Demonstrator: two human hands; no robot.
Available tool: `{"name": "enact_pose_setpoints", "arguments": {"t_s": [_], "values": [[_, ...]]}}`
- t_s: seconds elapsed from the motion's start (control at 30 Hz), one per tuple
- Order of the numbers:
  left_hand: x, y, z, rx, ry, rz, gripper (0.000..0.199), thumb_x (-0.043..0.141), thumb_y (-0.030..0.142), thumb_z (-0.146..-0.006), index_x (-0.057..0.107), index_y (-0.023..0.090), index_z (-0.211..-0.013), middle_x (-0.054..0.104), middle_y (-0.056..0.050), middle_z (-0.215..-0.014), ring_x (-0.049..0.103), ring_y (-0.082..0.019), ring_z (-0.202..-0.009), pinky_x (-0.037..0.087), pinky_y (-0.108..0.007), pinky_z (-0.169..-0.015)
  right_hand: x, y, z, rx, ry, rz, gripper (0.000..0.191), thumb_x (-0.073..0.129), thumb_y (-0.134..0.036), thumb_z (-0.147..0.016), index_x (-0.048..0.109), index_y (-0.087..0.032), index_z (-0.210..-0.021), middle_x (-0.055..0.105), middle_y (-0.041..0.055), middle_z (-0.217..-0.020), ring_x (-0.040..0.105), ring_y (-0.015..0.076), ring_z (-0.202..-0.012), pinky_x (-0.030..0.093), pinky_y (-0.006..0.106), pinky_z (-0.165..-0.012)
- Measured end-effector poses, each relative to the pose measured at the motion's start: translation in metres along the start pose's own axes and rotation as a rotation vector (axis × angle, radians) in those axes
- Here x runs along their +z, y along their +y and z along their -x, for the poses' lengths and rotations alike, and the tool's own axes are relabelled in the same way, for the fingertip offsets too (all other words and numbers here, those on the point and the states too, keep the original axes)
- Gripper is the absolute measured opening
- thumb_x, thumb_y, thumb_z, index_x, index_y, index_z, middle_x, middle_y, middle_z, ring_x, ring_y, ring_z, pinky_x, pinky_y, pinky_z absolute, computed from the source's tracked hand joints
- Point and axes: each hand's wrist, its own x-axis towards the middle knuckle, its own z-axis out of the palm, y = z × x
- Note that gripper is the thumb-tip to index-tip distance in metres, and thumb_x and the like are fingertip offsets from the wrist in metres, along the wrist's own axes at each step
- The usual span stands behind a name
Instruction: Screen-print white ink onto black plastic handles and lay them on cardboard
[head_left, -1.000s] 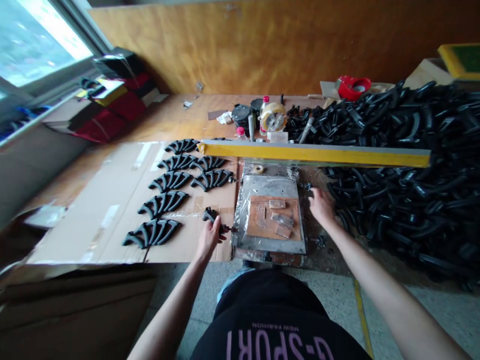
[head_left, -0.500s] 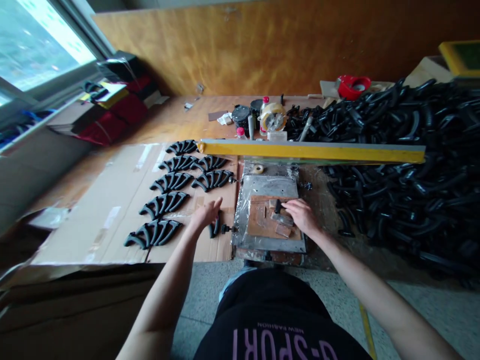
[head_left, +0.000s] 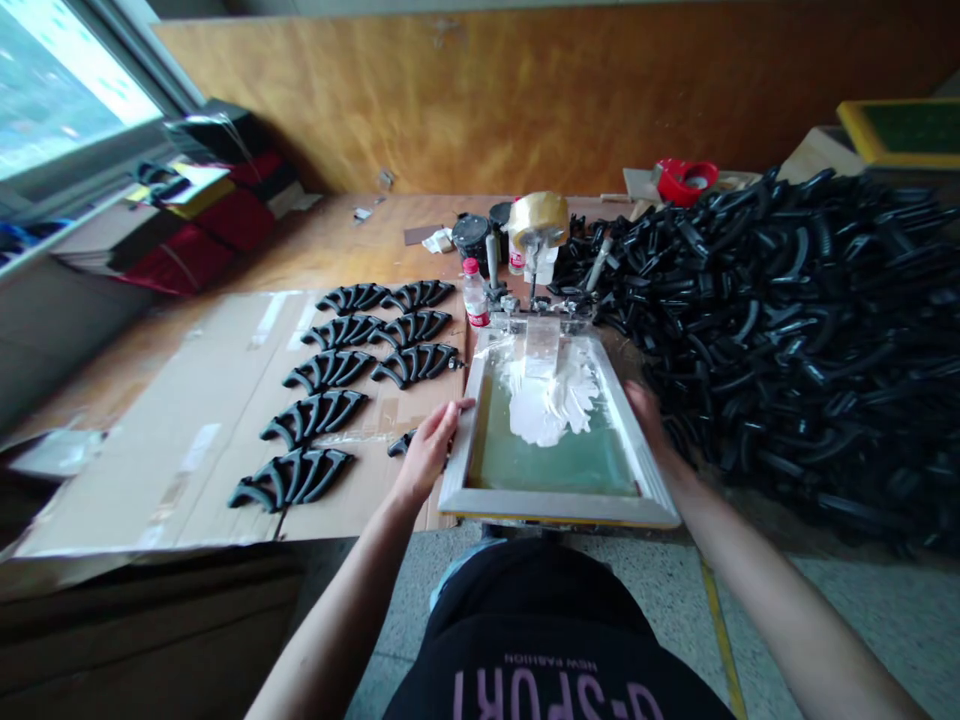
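A screen printing frame lies lowered in front of me over the work board, its grey rim around a green mesh. White ink is smeared over the mesh's far half, and a pale flat scraper rests at the far end. My left hand is closed at the frame's left side, fingertips on the rim. At the opposite side my right hand grips the rim, its fingers partly hidden. Beside my left hand a few curved black parts lie partly covered on the cardboard.
Rows of curved black parts lie on the cardboard at left. A big heap of black parts covers the right side. Behind the frame stand a red-capped bottle, a dark tub and a tape roll.
The frame has swung down from its raised, edge-on position and hides the board. My right hand has left the small black part there for the frame's right side; my left hand moved to its left side.
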Motion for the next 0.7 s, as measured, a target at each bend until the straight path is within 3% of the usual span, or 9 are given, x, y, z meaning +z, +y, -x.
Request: {"name": "enact_pose_setpoints", "arguments": {"t_s": [0.07, 0.13, 0.2, 0.27, 0.37, 0.57, 0.63, 0.7], "values": [[0.004, -0.036, -0.001, -0.075, -0.028, -0.020, 0.065, 0.055, 0.058, -0.083, 0.053, 0.020, -0.136, 0.065, -0.001, -0.079, 0.054, -0.012, -0.061, 0.040, -0.022, -0.053, -0.008, -0.004, -0.022, -0.024, 0.059, 0.050, 0.028, 0.051, -0.019, -0.089, 0.069, -0.007, -0.106, 0.068, 0.0144, -0.112, 0.061, 0.0205, -0.105, 0.050, 0.035, -0.095], [0.011, -0.063, -0.007, -0.108, -0.020, -0.056, 0.072, 0.058, 0.054, -0.082, 0.044, 0.020, -0.144, 0.063, 0.000, -0.075, 0.052, -0.011, -0.057, 0.038, -0.021, -0.051, -0.004, -0.022, -0.043, -0.141, 0.078, 0.131, 0.041, 0.066, -0.021, -0.082, 0.063, -0.012, -0.122, 0.057, 0.0172, -0.131, 0.053, 0.0279, -0.121, 0.044, 0.045, -0.102], [0.017, -0.079, -0.013, -0.129, 0.009, -0.140, 0.070, 0.058, 0.051, -0.082, 0.045, 0.020, -0.144, 0.063, 0.001, -0.075, 0.053, -0.012, -0.058, 0.040, -0.021, -0.053, 0.010, -0.047, -0.058, -0.287, 0.018, 0.227, 0.051, 0.073, -0.025, -0.078, 0.059, -0.015, -0.126, 0.055, 0.0162, -0.133, 0.050, 0.0307, -0.122, 0.043, 0.046, -0.101], [0.020, -0.086, -0.018, -0.147, 0.021, -0.216, 0.065, 0.057, 0.049, -0.083, 0.047, 0.021, -0.142, 0.065, 0.000, -0.077, 0.056, -0.013, -0.061, 0.043, -0.023, -0.056, 0.027, -0.068, -0.063, -0.367, -0.134, 0.302, 0.037, 0.073, -0.025, -0.079, 0.064, -0.017, -0.114, 0.064, 0.0125, -0.116, 0.056, 0.0280, -0.109, 0.047, 0.041, -0.092], [0.019, -0.091, -0.021, -0.150, 0.012, -0.267, 0.061, 0.053, 0.049, -0.086, 0.049, 0.022, -0.141, 0.068, -0.003, -0.086, 0.061, -0.017, -0.072, 0.046, -0.025, -0.064, 0.042, -0.080, -0.043, -0.404, -0.363, 0.384, 0.008, 0.062, -0.020, -0.085, 0.065, -0.017, -0.092, 0.067, 0.0074, -0.090, 0.060, 0.0215, -0.088, 0.047, 0.031, -0.078], [0.017, -0.099, -0.021, -0.137, -0.012, -0.300, 0.061, 0.047, 0.053, -0.089, 0.048, 0.021, -0.141, 0.068, -0.005, -0.094, 0.063, -0.019, -0.085, 0.046, -0.027, -0.073, 0.014, -0.073, 0.009, -0.722, -0.592, 0.342, 0.018, 0.052, -0.005, -0.082, 0.064, -0.017, -0.086, 0.066, 0.0064, -0.084, 0.058, 0.0185, -0.081, 0.040, 0.027, -0.068], [0.017, -0.097, -0.020, -0.136, -0.009, -0.293, 0.060, 0.047, 0.053, -0.089, 0.050, 0.020, -0.139, 0.068, -0.005, -0.094, 0.064, -0.019, -0.084, 0.047, -0.027, -0.073, 0.007, -0.073, 0.007, -0.744, -0.650, 0.271, 0.012, 0.058, -0.008, -0.080, 0.064, -0.018, -0.080, 0.066, 0.0040, -0.081, 0.057, 0.0174, -0.077, 0.039, 0.027, -0.066], [0.017, -0.094, -0.019, -0.141, -0.007, -0.278, 0.060, 0.048, 0.052, -0.088, 0.051, 0.019, -0.138, 0.068, -0.005, -0.091, 0.064, -0.019, -0.081, 0.047, -0.026, -0.071, 0.008, -0.073, 0.003, -0.677, -0.594, 0.232, 0.009, 0.061, -0.010, -0.079, 0.064, -0.019, -0.079, 0.066, 0.0031, -0.080, 0.057, 0.0175, -0.078, 0.039, 0.027, -0.067]]}}
